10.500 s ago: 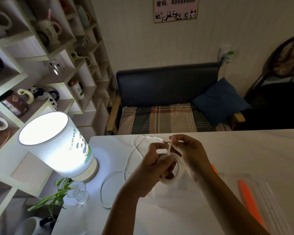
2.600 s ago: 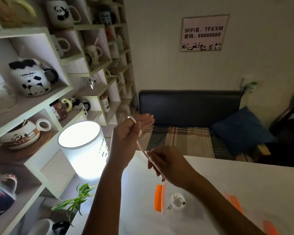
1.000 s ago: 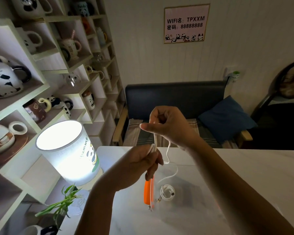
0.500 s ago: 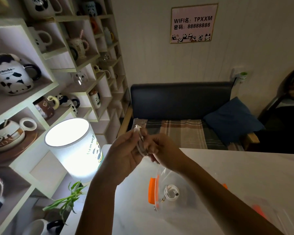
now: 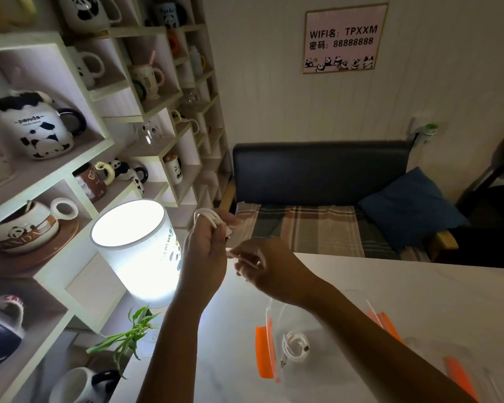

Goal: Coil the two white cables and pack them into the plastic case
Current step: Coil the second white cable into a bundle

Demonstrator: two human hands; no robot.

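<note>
Left hand: I see my left hand (image 5: pixel 207 251) raised above the near-left part of the surface, fingers curled round a small white cable loop (image 5: pixel 208 216) that wraps over the top of the fingers.
Right hand: my right hand (image 5: pixel 262 266) sits just beside the left, slightly lower, pinching the loose cable end (image 5: pixel 230 253) between thumb and fingertips.
Coiled cable: the other white cable (image 5: pixel 294 346) lies wound in a tight round bundle, its plug poking out at the lower edge, inside the plastic case.
Plastic case: the clear plastic case (image 5: pixel 269 349) lies on the surface below my right forearm; thin, glossy, see-through, with an orange strip along its left edge. My forearm crosses over its far corner.
Second case: another clear case with orange trim (image 5: pixel 457 376) lies near the right edge, partly cut off.
Surface: white, smooth, faintly marbled surface (image 5: pixel 390 289).
Lamp: a lit cylindrical lamp (image 5: pixel 137 245) with a frosted white shade and a panda print stands just left of my left hand, its glare close to the cable loop.
Plant: green narrow leaves (image 5: pixel 125 338) at the lamp's foot.
Shelves: white wooden shelves (image 5: pixel 79 167) of panda mugs fill the left.
Behind: a dark sofa (image 5: pixel 317 170) with a plaid seat and a blue cushion (image 5: pixel 410 205); a WiFi sign (image 5: pixel 344 39) on the panelled wall.
</note>
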